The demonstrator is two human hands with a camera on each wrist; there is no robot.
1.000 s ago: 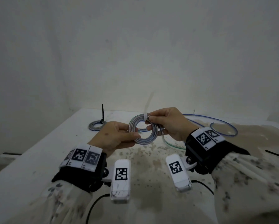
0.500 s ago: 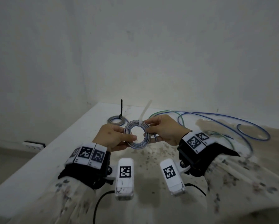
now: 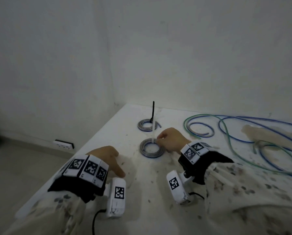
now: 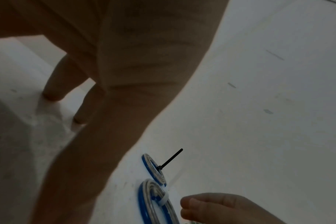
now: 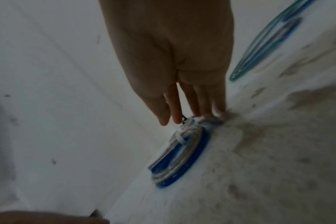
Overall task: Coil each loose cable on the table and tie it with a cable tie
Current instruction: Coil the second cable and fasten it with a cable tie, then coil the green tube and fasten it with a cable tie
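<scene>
the tied coil point(image 3: 151, 148), held up half a second before, lay on the table point(image 3: 108, 133). right hand point(image 3: 171, 139) fingertips rested straight on its rim; left hand point(image 3: 108, 156) hung relaxed, empty. loose cables point(image 3: 226, 133) remained.

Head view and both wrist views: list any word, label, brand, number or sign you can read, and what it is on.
No readable text in any view.
Wrist bands: black-and-white square code markers, plus tiny print at their edges, too small to read.
White camera housings: one code marker each, no words.
Cables, ties, table, wall: no print visible.
</scene>
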